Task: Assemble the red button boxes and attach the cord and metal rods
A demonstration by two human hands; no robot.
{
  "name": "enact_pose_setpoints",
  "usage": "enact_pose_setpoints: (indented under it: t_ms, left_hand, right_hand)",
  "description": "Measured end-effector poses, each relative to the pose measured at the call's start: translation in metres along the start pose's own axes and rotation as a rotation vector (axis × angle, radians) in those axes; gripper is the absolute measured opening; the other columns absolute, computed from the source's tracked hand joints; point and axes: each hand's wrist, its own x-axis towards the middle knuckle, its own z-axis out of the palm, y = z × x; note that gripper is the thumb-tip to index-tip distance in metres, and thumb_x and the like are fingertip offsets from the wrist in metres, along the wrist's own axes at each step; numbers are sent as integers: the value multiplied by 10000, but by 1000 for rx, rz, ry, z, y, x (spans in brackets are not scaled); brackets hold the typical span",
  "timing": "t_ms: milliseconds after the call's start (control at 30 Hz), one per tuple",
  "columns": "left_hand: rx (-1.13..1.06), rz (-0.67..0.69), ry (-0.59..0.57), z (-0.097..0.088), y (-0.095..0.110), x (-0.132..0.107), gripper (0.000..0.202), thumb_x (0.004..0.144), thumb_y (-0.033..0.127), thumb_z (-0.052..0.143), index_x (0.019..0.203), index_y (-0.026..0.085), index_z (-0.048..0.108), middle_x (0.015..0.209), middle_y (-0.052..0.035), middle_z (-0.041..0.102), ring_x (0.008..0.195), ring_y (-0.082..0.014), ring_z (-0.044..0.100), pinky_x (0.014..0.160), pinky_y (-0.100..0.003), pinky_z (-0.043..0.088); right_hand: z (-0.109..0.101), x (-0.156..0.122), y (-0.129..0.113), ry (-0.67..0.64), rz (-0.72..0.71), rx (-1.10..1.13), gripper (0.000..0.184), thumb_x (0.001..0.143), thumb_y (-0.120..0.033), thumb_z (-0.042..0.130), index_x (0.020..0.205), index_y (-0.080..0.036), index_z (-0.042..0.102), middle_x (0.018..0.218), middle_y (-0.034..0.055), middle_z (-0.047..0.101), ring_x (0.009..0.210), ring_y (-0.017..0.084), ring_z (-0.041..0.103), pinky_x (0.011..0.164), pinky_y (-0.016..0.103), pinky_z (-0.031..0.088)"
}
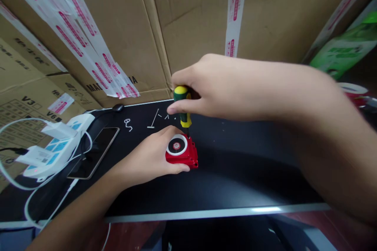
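Note:
A small red device (185, 156) with a white round face lies on the black tabletop (241, 172). My left hand (150, 157) wraps around its left side and holds it down. My right hand (212, 86) is closed around a green and yellow screwdriver (182, 106), held upright with its tip at the device's far right corner. Several small screws and a thin metal pin (153, 119) lie on the table just behind the device.
A white power strip (55, 145) with chargers and white cables sits at the left, with a smartphone (94, 152) beside it. Taped cardboard boxes (141, 27) wall the back. A green package (344, 49) and a tape roll (353, 90) are at the right.

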Motion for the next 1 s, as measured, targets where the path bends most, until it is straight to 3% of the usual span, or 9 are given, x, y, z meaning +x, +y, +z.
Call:
enact_pose_setpoints:
  t_ms: [133,233,333,467,600,700,833,933,1000]
  left_hand:
    - [9,-12,8,0,1,0,624,727,431,928,1239,276,608,1240,-19,704,1111,-262,697,981,-407,553]
    - [8,-1,-10,1,0,1,592,747,437,912,1222,264,605,1244,-33,703,1113,-273,698,972,-414,555]
    - [22,8,-16,1,-1,1,610,751,452,913,1236,267,592,1264,-37,698,1119,-277,695,968,-414,552]
    - [12,-27,-19,2,0,2,657,732,453,931,1255,272,578,1243,-24,702,1098,-261,698,942,-393,558]
    - [10,-65,-8,4,2,1,659,728,458,930,1250,269,576,1233,-21,707,1096,-260,704,948,-389,563]
    - [40,-79,13,6,3,1,654,719,464,931,1232,267,577,1216,-24,712,1094,-274,708,950,-401,563]
    - [60,-86,18,7,3,0,646,721,456,927,1225,265,571,1228,-34,713,1106,-286,709,964,-419,561]
    - [60,-78,7,5,2,0,629,739,463,915,1222,257,570,1232,-50,714,1099,-292,711,971,-432,561]
    - [38,-67,-1,4,2,0,619,748,476,910,1219,256,575,1230,-53,713,1094,-289,711,965,-429,566]
  right_hand:
    - [5,1,-9,10,95,-163,547,1076,-603,476,1007,-140,758,803,106,712,669,210,630,592,327,291]
    - [-2,-5,-2,-41,28,-52,549,1059,-637,487,1034,-155,748,874,89,732,692,196,626,591,313,312]
    - [-13,-10,11,-77,-131,146,236,1026,-360,631,1176,-208,733,1022,20,752,741,133,615,616,275,357]
    - [-20,-11,19,-86,-199,195,269,963,-157,611,1149,-253,781,938,-32,752,687,98,577,582,264,337]
    - [-16,-8,13,-16,-101,139,154,955,-313,691,986,-216,806,794,4,736,599,115,548,561,293,321]
    - [-7,-5,4,53,-31,59,386,989,-528,645,880,-180,771,660,32,660,586,149,537,567,315,310]
    - [3,-1,-2,138,-12,-3,558,1094,-571,409,832,-187,717,684,35,622,670,153,585,600,318,303]
    - [0,-4,5,47,-44,43,601,1084,-637,394,846,-183,708,687,17,622,597,124,525,571,308,301]
    - [-8,-8,12,-47,-62,114,428,1056,-557,534,955,-197,742,740,3,670,581,116,512,543,292,306]
